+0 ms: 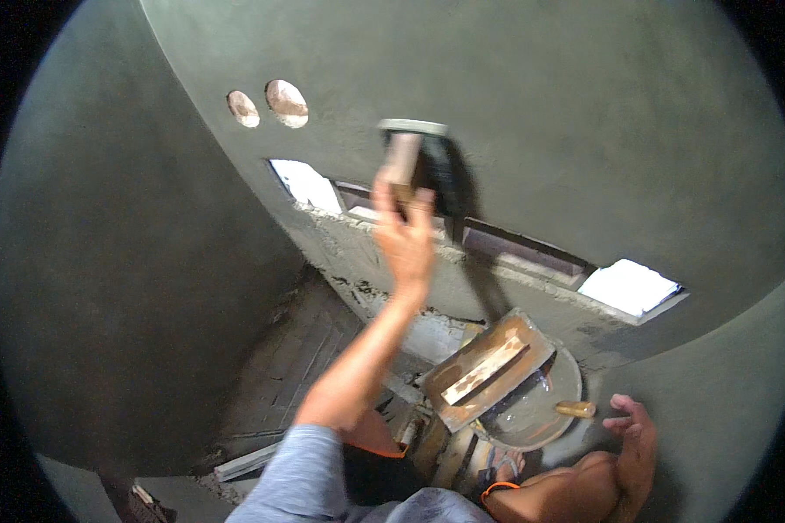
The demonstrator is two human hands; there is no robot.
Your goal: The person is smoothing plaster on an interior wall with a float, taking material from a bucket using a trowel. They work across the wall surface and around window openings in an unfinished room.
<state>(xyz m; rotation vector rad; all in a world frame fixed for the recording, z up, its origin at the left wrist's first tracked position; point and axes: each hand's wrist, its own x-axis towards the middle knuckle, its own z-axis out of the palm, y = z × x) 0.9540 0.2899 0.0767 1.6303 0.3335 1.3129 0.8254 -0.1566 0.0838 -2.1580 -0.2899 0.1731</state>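
Observation:
My left hand (403,235) is raised to the plastered wall, its fingers round the wooden handle of a plastering float (447,170). The float is dark with a pale edge, is blurred, and lies against or very close to the grey wall (567,113) above a long slot. Off to the lower right, my right hand (635,444) hangs by my bent knee with bent fingers apart and nothing in them. Closest to it is a round basin (564,418) with a wooden-handled tool (576,409) at its rim. A rectangular wooden float (453,394) with a bar handle lies across the basin.
Two round holes (286,103) pierce the wall at upper left. The recessed slot (523,248) has white sheets (632,288) at both ends and a rough lower edge. A dark side wall (122,261) stands at left. Boards and debris (279,375) lie on the floor below.

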